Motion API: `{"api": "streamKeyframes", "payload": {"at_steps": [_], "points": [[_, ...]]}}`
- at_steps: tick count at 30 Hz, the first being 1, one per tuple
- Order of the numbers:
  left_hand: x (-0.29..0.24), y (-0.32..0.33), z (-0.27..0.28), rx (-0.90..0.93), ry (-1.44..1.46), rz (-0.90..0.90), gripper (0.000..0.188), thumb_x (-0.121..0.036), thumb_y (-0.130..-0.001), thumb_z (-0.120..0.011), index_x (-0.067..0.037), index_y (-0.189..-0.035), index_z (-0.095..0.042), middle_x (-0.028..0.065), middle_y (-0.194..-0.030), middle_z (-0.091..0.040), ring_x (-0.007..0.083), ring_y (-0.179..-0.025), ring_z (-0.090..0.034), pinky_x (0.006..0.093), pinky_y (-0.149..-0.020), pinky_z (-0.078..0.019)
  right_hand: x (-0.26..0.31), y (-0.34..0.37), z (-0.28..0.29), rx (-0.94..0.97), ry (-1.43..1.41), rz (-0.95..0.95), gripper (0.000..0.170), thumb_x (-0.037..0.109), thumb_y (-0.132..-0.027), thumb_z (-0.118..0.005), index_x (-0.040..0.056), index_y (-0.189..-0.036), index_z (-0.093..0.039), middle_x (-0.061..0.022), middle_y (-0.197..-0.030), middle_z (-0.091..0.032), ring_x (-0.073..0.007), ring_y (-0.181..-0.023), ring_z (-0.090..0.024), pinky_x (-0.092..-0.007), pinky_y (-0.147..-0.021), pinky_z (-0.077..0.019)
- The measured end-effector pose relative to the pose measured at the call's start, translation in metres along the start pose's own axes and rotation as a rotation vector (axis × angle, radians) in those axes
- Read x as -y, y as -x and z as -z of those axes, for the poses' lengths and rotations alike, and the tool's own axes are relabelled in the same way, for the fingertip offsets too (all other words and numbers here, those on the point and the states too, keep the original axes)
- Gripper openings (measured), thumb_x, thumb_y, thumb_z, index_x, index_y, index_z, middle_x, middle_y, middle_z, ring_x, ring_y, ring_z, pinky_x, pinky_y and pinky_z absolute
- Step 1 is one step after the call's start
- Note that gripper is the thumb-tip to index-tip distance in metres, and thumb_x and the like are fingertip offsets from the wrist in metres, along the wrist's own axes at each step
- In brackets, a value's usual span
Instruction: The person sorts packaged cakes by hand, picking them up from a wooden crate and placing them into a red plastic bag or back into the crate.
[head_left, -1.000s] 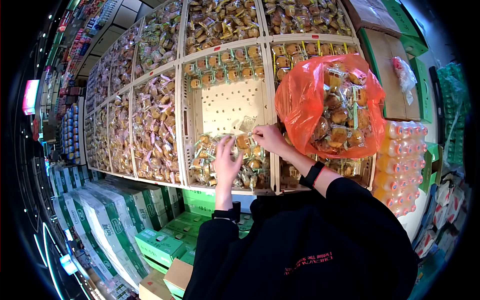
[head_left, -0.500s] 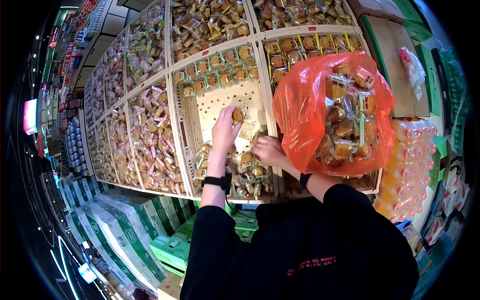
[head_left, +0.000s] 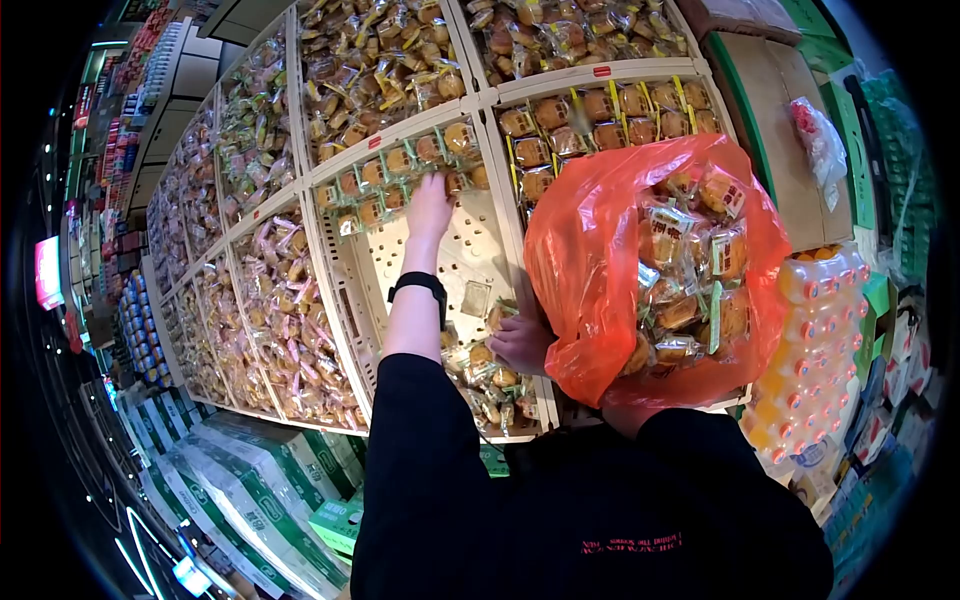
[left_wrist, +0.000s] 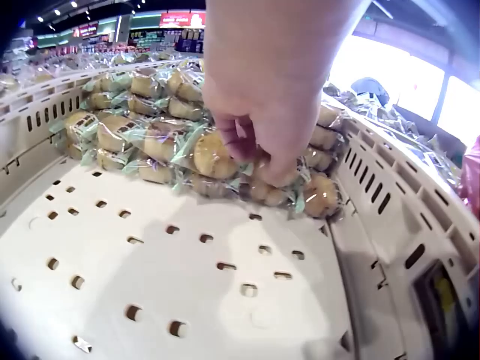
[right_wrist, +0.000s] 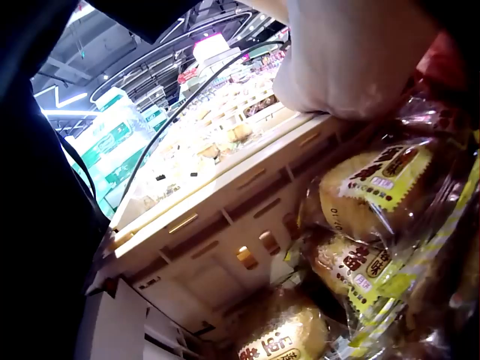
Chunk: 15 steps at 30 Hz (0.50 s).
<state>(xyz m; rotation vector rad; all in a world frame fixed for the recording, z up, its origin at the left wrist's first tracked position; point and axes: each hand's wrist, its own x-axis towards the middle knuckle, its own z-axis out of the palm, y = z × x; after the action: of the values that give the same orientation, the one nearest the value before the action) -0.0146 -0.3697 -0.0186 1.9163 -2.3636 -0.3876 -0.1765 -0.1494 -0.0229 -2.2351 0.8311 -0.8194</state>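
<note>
At the back of a cream plastic crate (left_wrist: pixel 150 247), my left hand (head_left: pixel 430 205) reaches down onto rows of small cakes in clear wrappers (left_wrist: pixel 127 135). Its thumb and fingers pinch a wrapped cake (left_wrist: pixel 262 191) in the front row, partly covered by the hand in the left wrist view. My right hand (head_left: pixel 523 343) is low at the crate's right side, fingers curled at another wrapped cake (head_left: pixel 499 316) above a loose pile of cakes (head_left: pixel 490 385). A small clear packet (head_left: pixel 476 298) lies on the crate floor beside it. The right wrist view hides those fingertips.
A red plastic bag (head_left: pixel 590 260) full of wrapped cakes stands on the neighbouring crate, close against my right forearm. More crates of wrapped cakes (head_left: pixel 285 320) spread left and behind. Orange drink bottles (head_left: pixel 810 340) and a cardboard box (head_left: pixel 780 140) stand on the right.
My left hand has gone from the front pile, carrying a wrapped cake over the bare crate floor to the back rows. My right hand has stayed near the crate's right side.
</note>
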Motion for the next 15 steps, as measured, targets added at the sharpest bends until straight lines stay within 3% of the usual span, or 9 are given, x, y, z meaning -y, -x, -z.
{"api": "streamKeyframes", "payload": {"at_steps": [8,13,15], "points": [[0.006,0.001,-0.007,-0.124,-0.043,-0.065,0.046,-0.012,-0.072,-0.066,-0.01,-0.116,-0.051,0.0116,-0.103,-0.051,0.0313,-0.093,-0.055,0.0409,-0.076,-0.048,0.006,-0.006,0.008,-0.023,0.039,-0.014,0.015,0.014,-0.068,-0.066,0.0074,-0.072,-0.053,-0.0012,-0.063,-0.052,-0.0189,-0.066,-0.052,-0.0318,-0.063,-0.0426],[0.002,0.005,-0.003,-0.043,-0.181,-0.009,0.047,-0.011,-0.073,-0.063,-0.009,-0.118,-0.049,0.0105,-0.109,-0.051,0.0297,-0.096,-0.054,0.0393,-0.077,-0.0486,0.0,-0.004,0.0,-0.039,0.036,0.023,0.015,0.015,-0.067,-0.066,0.0083,-0.071,-0.054,-0.0019,-0.063,-0.052,-0.0198,-0.066,-0.052,-0.0326,-0.062,-0.0439],[-0.006,0.021,0.008,-0.195,-0.066,-0.109,0.048,-0.012,-0.073,-0.063,-0.009,-0.119,-0.047,0.0105,-0.113,-0.05,0.0293,-0.1,-0.053,0.0394,-0.079,-0.0484,0.002,-0.003,0.002,-0.004,0.022,0.023,0.014,0.016,-0.067,-0.066,0.0085,-0.07,-0.054,-0.0022,-0.063,-0.052,-0.0199,-0.066,-0.052,-0.0325,-0.062,-0.0443]]}}
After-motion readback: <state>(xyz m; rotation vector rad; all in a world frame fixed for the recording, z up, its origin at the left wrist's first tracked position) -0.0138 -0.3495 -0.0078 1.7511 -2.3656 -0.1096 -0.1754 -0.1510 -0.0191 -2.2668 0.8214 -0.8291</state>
